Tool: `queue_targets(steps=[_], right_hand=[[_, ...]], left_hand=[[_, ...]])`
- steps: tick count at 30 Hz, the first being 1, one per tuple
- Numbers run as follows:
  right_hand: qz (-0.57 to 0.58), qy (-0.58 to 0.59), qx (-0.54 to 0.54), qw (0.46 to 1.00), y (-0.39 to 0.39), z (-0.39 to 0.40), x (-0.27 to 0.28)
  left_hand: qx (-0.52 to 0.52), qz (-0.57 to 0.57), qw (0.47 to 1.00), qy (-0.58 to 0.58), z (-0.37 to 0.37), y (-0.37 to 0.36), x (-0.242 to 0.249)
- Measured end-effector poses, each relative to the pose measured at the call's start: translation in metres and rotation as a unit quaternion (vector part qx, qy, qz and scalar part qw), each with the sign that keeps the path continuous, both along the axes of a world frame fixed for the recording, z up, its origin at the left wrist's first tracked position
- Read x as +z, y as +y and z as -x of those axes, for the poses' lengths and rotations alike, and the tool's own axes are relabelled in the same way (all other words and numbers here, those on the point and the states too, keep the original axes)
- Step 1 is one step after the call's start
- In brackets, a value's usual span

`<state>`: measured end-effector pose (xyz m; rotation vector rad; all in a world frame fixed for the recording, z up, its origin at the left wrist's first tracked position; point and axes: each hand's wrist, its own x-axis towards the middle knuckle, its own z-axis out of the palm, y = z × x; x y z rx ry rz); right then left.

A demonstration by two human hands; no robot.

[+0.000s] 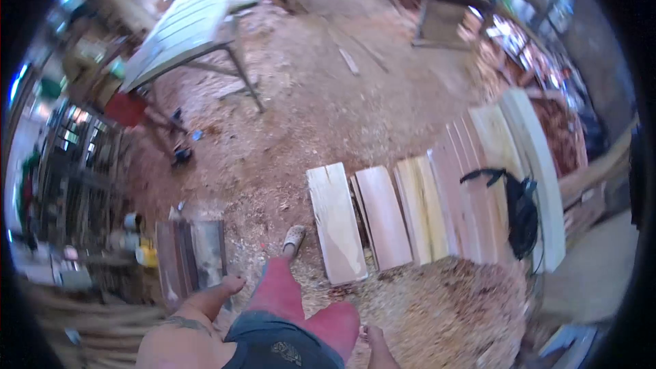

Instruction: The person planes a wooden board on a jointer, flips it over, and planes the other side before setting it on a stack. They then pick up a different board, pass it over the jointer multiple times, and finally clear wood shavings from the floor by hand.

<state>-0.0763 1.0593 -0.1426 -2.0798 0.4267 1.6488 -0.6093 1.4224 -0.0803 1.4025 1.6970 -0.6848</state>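
Observation:
My left hand (234, 283) hangs at my left side, near a stack of dark boards (208, 253) on the ground. Its fingers look partly curled but are blurred, and I see no object in it. Low beside my right thigh is my right hand (372, 335), above the wood shavings. Blur hides how its fingers are set, and nothing shows in it. Ahead and to the right of my legs lie a pale plank (338, 225), a pinkish plank (384, 215) and a yellowish plank (421, 208), side by side. Neither hand touches them.
More planks (468, 191) continue rightward, with a black bag (522, 215) on them and a thick pale beam (536, 178) beyond. A long worktable (184, 27) stands at upper left, another person (126, 106) beside it. A wooden bench (441, 20) is at the back right.

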Motion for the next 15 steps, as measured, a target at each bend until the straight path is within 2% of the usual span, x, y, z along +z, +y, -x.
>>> queue_targets(steps=[2, 5, 7, 8, 9, 10, 11, 12, 15], right_hand=[[-0.066, -0.074, 0.112, 0.989, 0.013, -0.063, 0.030], [-0.161, -0.212, 0.238, 0.934, 0.031, -0.166, 0.061], [-0.205, -0.233, 0.218, 0.925, 0.036, -0.233, 0.064], [-0.195, -0.212, 0.177, 0.941, 0.046, -0.252, 0.076], [-0.184, -0.193, 0.133, 0.955, 0.056, -0.273, 0.086], [-0.168, -0.174, 0.084, 0.967, 0.064, -0.286, 0.096], [-0.275, -0.249, 0.057, 0.927, 0.072, -0.256, 0.141], [-0.253, -0.210, 0.093, 0.940, 0.078, -0.246, 0.150], [-0.177, -0.123, 0.209, 0.954, 0.059, -0.244, 0.156]], left_hand=[[0.036, -0.032, 0.999, -0.004, -0.036, -0.054, 0.076], [-0.054, 0.029, 0.998, -0.020, -0.051, -0.135, 0.100], [-0.193, -0.075, 0.975, -0.078, -0.046, -0.177, 0.079], [-0.014, -0.095, 0.990, -0.107, -0.034, -0.203, 0.008], [-0.117, -0.098, 0.980, -0.131, -0.045, -0.200, 0.062], [-0.128, -0.073, 0.980, -0.130, -0.037, -0.210, 0.034], [-0.006, -0.121, 0.985, -0.119, -0.039, -0.224, 0.048], [0.112, -0.170, 0.974, -0.105, -0.047, -0.222, 0.072], [0.146, -0.204, 0.959, -0.131, -0.039, -0.233, 0.133]])
